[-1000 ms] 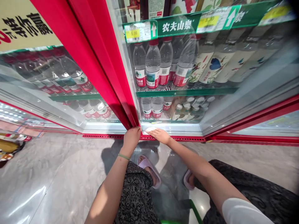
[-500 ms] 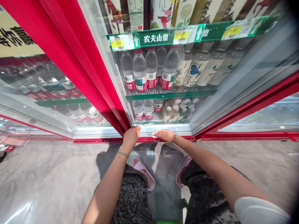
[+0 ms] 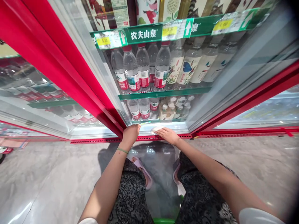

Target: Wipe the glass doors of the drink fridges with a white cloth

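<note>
My right hand [image 3: 168, 135] presses a folded white cloth [image 3: 155, 129] against the pale bottom sill [image 3: 146, 128] of a drinks fridge, its fingers stretched forward over it. At the foot of the red door frame [image 3: 109, 110], my left hand [image 3: 130, 135] is closed, knuckles up. Its fingertips are tucked out of sight, so anything inside it is hidden. Just behind the sill, on the lowest shelf, stand red-labelled water bottles [image 3: 144, 109] and small bottles with white caps [image 3: 171, 109].
A green shelf edge [image 3: 163, 93] runs above the lowest shelf, with taller bottles [image 3: 132, 70] standing on it. Red frames flank the fridge opening. Below lies a shiny grey floor [image 3: 53, 183]. Part of a green seat [image 3: 164, 221] shows between my legs.
My view has shifted slightly closer to the fridge. My right hand and the cloth have edged inward onto the sill, and more of the cloth shows. My left hand stays by the frame.
</note>
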Available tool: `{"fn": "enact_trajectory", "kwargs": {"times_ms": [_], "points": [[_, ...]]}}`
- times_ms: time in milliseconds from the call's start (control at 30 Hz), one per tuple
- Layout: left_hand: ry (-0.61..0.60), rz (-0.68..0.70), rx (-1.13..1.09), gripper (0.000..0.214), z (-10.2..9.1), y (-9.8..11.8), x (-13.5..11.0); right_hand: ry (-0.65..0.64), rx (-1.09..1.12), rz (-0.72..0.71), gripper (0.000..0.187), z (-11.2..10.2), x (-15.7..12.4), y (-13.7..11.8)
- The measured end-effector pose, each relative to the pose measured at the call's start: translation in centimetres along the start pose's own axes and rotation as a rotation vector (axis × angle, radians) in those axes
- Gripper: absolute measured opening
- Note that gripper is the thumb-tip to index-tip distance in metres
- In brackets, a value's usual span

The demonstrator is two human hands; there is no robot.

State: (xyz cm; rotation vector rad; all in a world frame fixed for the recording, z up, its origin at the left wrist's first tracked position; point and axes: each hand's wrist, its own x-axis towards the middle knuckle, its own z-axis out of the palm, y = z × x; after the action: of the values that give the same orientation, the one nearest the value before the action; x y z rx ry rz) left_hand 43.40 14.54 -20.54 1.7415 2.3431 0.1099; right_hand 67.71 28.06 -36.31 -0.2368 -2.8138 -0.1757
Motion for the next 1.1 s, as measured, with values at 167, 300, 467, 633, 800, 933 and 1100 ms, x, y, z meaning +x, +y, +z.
{"fn": "enact_trajectory", "kwargs": {"times_ms": [167, 300, 467, 633, 800, 933, 1100], "points": [[-0.015, 0.017, -0.002, 0.033, -0.3, 1.0, 0.1, 0.001, 0.0, 0.088, 0.07, -1.5, 0.3, 1.1], [-0.007, 0.057, -0.011, 0.035, 0.6, 2.0, 0.0, -0.092, -0.005, -0.06, 0.065, -0.8, -0.9, 1.3], [-0.016, 0.145, -0.04, 0.034, 1.9, 3.5, 0.7, 0.007, -0.057, 0.072, 0.066, -2.8, -1.3, 2.0], [0.001, 0.183, -0.037, 0.035, 2.0, 5.2, 1.9, 0.015, -0.054, 0.061, 0.062, -3.2, -4.1, 4.1], [-0.001, 0.174, 0.027, 0.035, 1.6, 5.7, 2.0, -0.069, -0.035, -0.033, 0.062, -0.7, -7.5, 5.2], [-0.024, 0.188, 0.048, 0.034, 1.4, 6.2, 2.2, -0.01, -0.048, 0.047, 0.066, -2.7, -6.7, 5.2], [-0.029, 0.227, 0.011, 0.034, 2.3, 7.5, 2.5, 0.059, -0.081, 0.155, 0.066, -4.6, -6.6, 5.9]]}}
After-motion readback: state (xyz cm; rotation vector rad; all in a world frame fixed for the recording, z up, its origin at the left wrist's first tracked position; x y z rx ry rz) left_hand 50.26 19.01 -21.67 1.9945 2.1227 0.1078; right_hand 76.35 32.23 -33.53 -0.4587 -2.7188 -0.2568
